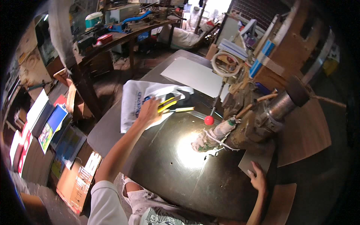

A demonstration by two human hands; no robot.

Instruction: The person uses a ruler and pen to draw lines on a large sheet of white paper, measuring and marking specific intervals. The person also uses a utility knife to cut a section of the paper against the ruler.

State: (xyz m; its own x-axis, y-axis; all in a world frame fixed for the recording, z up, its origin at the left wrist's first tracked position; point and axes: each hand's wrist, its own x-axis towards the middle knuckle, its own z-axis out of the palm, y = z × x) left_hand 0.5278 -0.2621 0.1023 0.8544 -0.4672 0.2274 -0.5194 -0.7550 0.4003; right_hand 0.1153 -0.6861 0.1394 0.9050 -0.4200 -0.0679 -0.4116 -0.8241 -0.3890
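On the bag (pixel 129 100), left fingers (pixel 154 107) touch yellow tools (pixel 167 106).

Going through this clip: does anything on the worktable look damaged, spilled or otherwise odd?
The stubby angled fixture over the table looks odd: it is bundled in ragged, patchy wrapping, like a makeshift repair. The white bag lies rumpled, which seems ordinary. No spill shows.

Two worktops: one metal worktop (pixel 161 165), one rear worktop (pixel 142 29). At least two slim yellow tools (pixel 168 105), their full count hidden by overlap. Two flat brown boards (pixel 305 138). One each: printed white bag (pixel 129 101), large white sheet (pixel 193 75), small grey card (pixel 258 158), red ball knob (pixel 209 120), tape roll (pixel 226 73), teal-and-white container (pixel 93 20).
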